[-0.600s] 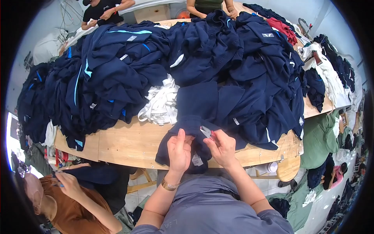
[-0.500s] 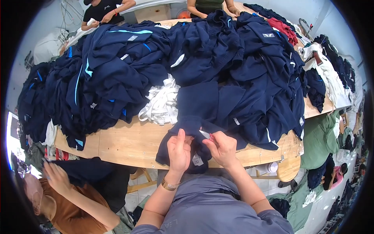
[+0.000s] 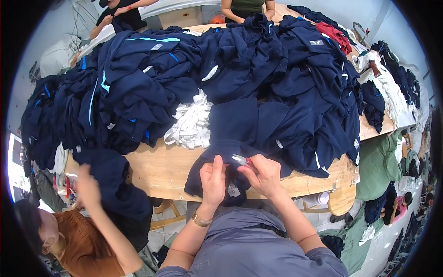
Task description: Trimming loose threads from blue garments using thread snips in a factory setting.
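Observation:
At the near table edge lies a navy garment, part of it hanging over the edge with a pale label showing. My left hand is closed on its cloth, thumb upright and fingers curled; the exact pinch is partly hidden. Just to the right, my right hand is closed around small red-handled snips, whose pale pointed blade aims left above the garment. The blade tip and my left fingertips are a short way apart. A folded navy piece lies just beyond both hands.
Large heaps of navy garments cover much of the wooden table. White strips are piled left of centre. At my left, a co-worker in a brown top handles navy cloth; two more people are across the table. A stool stands at right.
My hands stay nearly in place; the snips' blade has tilted and shifted slightly left. At left, the co-worker has swung a navy garment up onto the table edge. The person at far left has leaned.

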The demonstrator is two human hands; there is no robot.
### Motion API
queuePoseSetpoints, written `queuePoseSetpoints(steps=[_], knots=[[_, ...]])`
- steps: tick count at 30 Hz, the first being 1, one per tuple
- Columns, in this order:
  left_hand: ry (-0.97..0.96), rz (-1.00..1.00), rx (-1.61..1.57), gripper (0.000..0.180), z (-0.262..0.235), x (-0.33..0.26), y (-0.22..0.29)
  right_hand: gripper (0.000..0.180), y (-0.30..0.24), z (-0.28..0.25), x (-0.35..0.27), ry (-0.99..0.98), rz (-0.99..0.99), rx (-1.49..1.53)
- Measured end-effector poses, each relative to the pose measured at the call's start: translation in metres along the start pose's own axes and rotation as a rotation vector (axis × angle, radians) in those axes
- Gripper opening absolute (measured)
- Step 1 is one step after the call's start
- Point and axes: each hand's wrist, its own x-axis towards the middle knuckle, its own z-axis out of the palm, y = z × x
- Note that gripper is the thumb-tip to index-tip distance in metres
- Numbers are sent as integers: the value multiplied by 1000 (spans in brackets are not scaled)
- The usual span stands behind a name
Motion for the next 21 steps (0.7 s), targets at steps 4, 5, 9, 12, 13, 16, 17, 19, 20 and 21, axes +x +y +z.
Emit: queuePoseSetpoints(steps=[4,5,9,12,13,16,17,19,20,21], knots=[[51,20,-44,39,8,1,2,29,9,10,-7,121,262,378],[72,23,-58,37,10,2,2,27,10,10,-9,151,446,656],[25,22,-71,35,5,0,0,18,-5,10,-3,98,509,861],[-39,-19,-5,24,2,-2,1,16,-12,22,4,130,463,765],[-38,23,40,18,12,-4,7,15,-13,23,7,142,440,719],[-63,48,89,9,10,-5,8,11,-12,16,11,86,407,638],[-93,30,92,11,6,-5,6,11,-11,15,12,72,352,605],[-83,17,94,10,-1,-5,3,13,-8,7,12,3,656,1063],[-75,3,98,10,-2,-4,2,15,-11,4,15,57,705,1285],[-75,3,96,10,-2,-4,2,15,-8,5,14,127,713,1355]])
